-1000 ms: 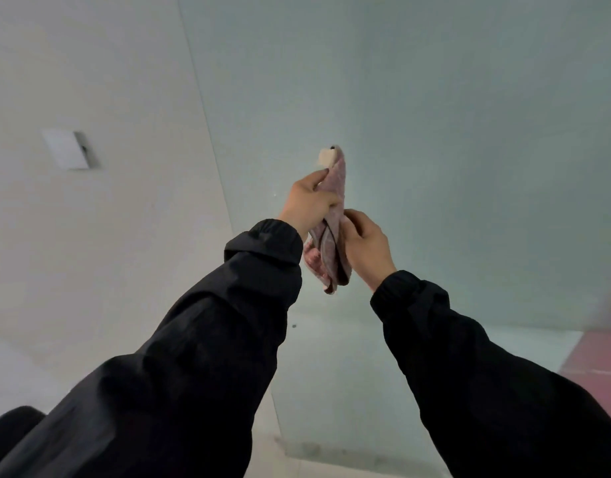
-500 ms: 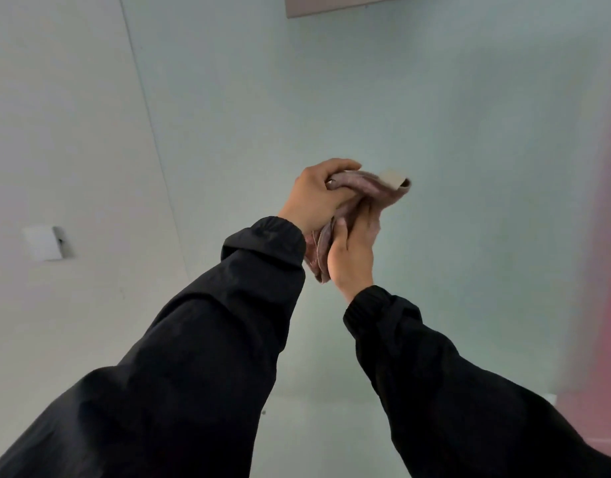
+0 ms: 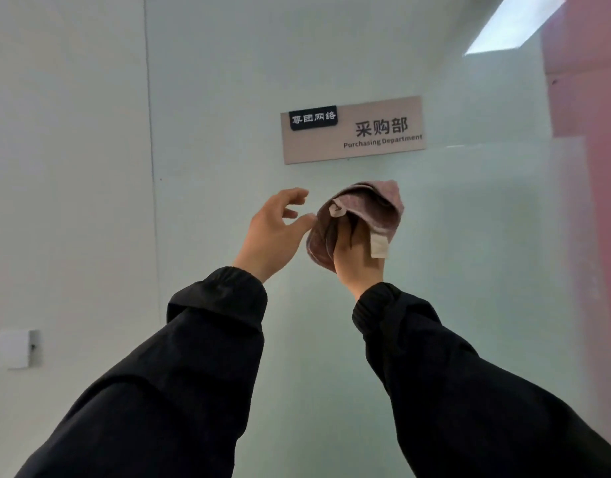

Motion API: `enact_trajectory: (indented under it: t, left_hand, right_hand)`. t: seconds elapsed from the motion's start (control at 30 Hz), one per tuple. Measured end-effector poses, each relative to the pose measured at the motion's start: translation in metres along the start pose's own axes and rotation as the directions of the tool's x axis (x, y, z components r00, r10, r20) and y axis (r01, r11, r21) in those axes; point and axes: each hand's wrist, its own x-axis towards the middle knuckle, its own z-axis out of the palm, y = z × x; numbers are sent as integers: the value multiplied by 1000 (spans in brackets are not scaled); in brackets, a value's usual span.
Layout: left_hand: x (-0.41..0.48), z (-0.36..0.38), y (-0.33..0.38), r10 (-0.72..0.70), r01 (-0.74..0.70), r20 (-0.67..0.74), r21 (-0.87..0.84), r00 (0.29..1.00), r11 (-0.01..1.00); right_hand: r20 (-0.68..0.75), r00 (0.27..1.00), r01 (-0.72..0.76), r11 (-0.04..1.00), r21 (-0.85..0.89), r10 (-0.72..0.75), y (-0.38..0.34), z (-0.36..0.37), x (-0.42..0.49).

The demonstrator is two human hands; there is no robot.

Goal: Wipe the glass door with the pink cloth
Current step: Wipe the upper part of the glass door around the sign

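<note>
**Operator:** Fingers (image 3: 292, 195) of my left hand (image 3: 273, 232) are spread and loose, holding nothing, with the tips just beside the pink cloth (image 3: 373, 205). My right hand (image 3: 357, 251) grips that cloth, bunched over its fingers, at centre frame.

**Observer:** Is it on the glass door (image 3: 469, 270)?

**Operator:** I can't tell whether it touches. It sits just below the sign (image 3: 352, 131) in the upper middle.

**Observer:** How far along are you?

**Operator:** I see no streaks or damp marks, so I judge the wiping barely begun, if at all. Nearly the whole pane, down to the bottom of the frame, looks left to do.
</note>
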Motion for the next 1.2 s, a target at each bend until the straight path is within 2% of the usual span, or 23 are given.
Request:
enact_trajectory:
  t: [0.07, 0.17, 0.3, 0.37, 0.5, 0.57, 0.67, 0.73, 0.93, 1.07, 1.2]
  left_hand:
    - [7, -9, 0, 9, -10, 29, 35, 1000, 999]
    - [28, -26, -4, 112, -118, 41, 197, 993, 973]
    - [66, -52, -13, 261, -267, 80, 469, 962, 842]
    - [82, -67, -21, 298, -295, 85, 543, 951, 786]
    - [112, -102, -47, 323, -296, 85, 659, 943, 692]
    - [129, -121, -61, 327, -283, 68, 683, 943, 673]
    - [153, -146, -78, 320, -237, -18, 635, 947, 736]
    - [168, -160, -88, 324, -226, -41, 633, 945, 741]
    - [206, -201, -117, 394, -262, 12, 766, 919, 587]
    - [225, -225, -143, 427, -273, 43, 825, 903, 495]
    - [245, -244, -163, 446, -287, 49, 826, 894, 485]
  right_hand:
    - [-35, 998, 50, 998, -30, -51, -2, 6, 19]
    - [-44, 995, 87, 994, -62, -90, -11, 22, 51]
    - [10, 983, 183, 962, -202, -185, -20, 50, 95]
    - [-47, 961, 253, 934, -253, -273, -31, 64, 117]
    - [-133, 920, 336, 915, -225, -370, -64, 89, 153]
    - [-160, 899, 370, 903, -219, -407, -81, 107, 172]
    - [-163, 901, 353, 898, -262, -402, -104, 132, 202]
    - [-155, 905, 338, 890, -307, -397, -118, 149, 222]
    - [-179, 868, 352, 828, -437, -463, -152, 199, 259]
    - [-101, 889, 333, 780, -531, -448, -182, 236, 273]
    - [-83, 868, 377, 757, -533, -490, -210, 269, 291]
